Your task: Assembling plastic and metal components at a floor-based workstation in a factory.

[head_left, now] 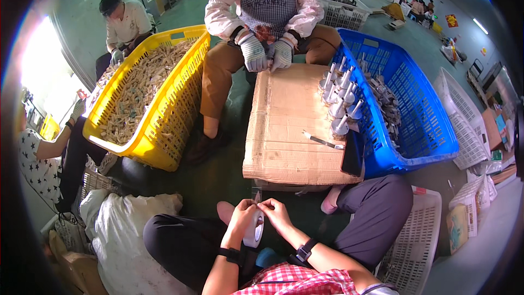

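My left hand (243,216) is closed, with a white roll of tape (252,231) held against its palm side. Fingertips of my right hand (276,213) are pinched together and meet the left fingertips just above the roll. A small thin grey piece (257,192) sticks up beyond the fingertips; its kind is too small to tell. What exactly the right fingers pinch is hidden. Ahead of my hands, a cardboard-topped surface (286,125) bears several upright metal parts with rods (339,95), a thin metal strip (323,141) and a dark phone (353,154).
A yellow crate (188,95) full of small tan pieces stands left; a blue crate (423,125) with metal parts stands right. Across from me sits a co-worker with gloved hands (267,53). A white sack (131,235) lies left, and a white crate (417,235) stands right.
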A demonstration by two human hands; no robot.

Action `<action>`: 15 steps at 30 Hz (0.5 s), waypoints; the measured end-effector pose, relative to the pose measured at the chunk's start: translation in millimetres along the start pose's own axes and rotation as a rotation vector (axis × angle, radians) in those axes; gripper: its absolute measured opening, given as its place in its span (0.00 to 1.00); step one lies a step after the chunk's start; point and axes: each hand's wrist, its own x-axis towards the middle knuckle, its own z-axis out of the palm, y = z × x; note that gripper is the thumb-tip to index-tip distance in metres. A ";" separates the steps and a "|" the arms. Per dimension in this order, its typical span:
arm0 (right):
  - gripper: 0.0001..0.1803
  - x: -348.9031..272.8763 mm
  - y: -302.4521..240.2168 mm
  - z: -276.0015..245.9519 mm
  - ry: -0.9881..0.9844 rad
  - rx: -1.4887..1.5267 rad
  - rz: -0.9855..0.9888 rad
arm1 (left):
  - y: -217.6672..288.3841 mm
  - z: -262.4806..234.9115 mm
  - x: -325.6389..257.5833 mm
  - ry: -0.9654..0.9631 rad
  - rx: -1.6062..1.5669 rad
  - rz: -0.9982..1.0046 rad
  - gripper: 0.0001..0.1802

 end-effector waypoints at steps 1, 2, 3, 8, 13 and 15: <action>0.09 -0.6 -1.0 0.7 -0.004 -0.005 0.004 | 0.2 -0.5 -1.0 0.002 -0.001 -0.002 0.10; 0.09 0.1 0.6 -0.2 -0.002 -0.005 0.004 | 3.6 1.0 -3.0 0.011 0.015 -0.002 0.10; 0.09 0.9 2.4 -0.8 0.000 -0.004 -0.002 | 5.5 2.2 -4.0 0.019 0.030 -0.003 0.10; 0.09 1.5 6.2 -0.3 -0.015 0.005 -0.003 | -1.2 -0.7 0.1 0.010 0.007 0.005 0.10; 0.09 3.4 11.6 -0.8 -0.030 0.041 0.014 | 0.0 0.2 -0.2 0.009 0.017 0.006 0.10; 0.09 4.2 14.0 -1.4 -0.030 0.039 0.007 | 1.7 1.2 -2.2 0.003 0.024 0.009 0.11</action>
